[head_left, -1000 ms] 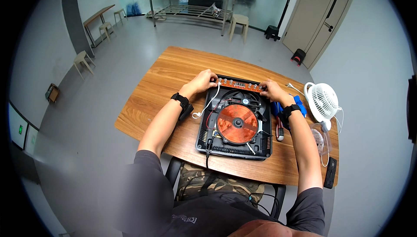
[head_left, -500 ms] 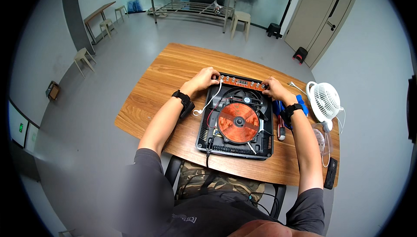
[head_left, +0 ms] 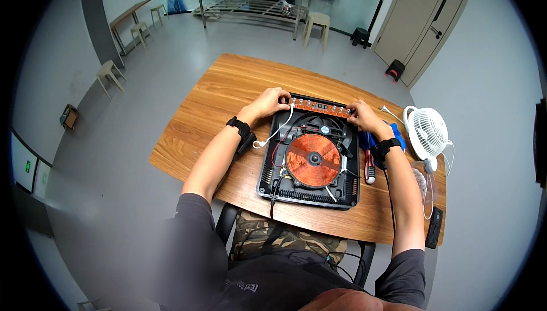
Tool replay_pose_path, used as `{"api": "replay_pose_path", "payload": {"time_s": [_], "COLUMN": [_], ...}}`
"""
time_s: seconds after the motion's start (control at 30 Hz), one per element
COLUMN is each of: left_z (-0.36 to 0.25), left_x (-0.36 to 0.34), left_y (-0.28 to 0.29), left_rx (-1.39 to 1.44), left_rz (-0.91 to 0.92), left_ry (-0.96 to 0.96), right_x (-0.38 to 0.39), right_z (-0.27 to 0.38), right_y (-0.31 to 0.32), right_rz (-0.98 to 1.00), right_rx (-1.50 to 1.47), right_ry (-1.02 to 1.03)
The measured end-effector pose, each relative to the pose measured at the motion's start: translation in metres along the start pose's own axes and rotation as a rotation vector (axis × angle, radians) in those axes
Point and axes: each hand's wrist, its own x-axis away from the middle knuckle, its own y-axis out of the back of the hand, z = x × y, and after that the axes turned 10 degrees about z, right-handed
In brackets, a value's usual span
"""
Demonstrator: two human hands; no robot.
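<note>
An opened black induction cooker [head_left: 268,188] lies on the wooden table, its round copper coil [head_left: 300,160] facing up. Along its far edge sits a narrow orange circuit board [head_left: 321,107] with a row of round buttons and a small dark display. My left hand [head_left: 269,103] pinches the board's left end between thumb and fingers. At the opposite end my right hand [head_left: 363,116] grips the board likewise. A white cable [head_left: 281,131] runs from the board's left part to a loose plug beside the housing. Behind the coil is a black fan [head_left: 325,130].
Right of the cooker lie a red-and-black screwdriver [head_left: 371,171] and a blue object [head_left: 397,134], partly hidden by my wrist. Farther right stand a white fan [head_left: 427,131], a clear container [head_left: 423,177] and a black bar-shaped device [head_left: 435,227]. A metal rack [head_left: 250,9] stands beyond the table.
The board and both hands have shifted very slightly to the right. Both hands keep their hold on its ends.
</note>
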Motion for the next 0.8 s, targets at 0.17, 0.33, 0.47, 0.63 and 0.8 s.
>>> {"api": "replay_pose_path", "payload": {"time_s": [0.17, 0.33, 0.47, 0.63, 0.8], "left_z": [-0.001, 0.001, 0.002, 0.000, 0.007], "left_x": [0.001, 0.002, 0.004, 0.002, 0.003], "left_y": [0.000, -0.001, -0.001, 0.000, -0.002], "left_rx": [-0.013, 0.004, 0.045, 0.099, 0.039], "left_rz": [-0.027, -0.052, -0.077, -0.061, -0.069], "left_ry": [-0.032, -0.051, -0.042, -0.018, -0.044], "right_x": [-0.001, -0.001, 0.002, 0.004, 0.002], "right_z": [-0.004, -0.004, 0.008, 0.006, 0.011], "right_y": [-0.002, -0.003, 0.002, 0.002, 0.002], "right_rz": [-0.016, -0.016, 0.020, 0.016, 0.017], "right_rx": [0.043, -0.073, -0.184, -0.175, -0.135], "right_ry": [0.042, 0.009, -0.052, -0.045, -0.027]}}
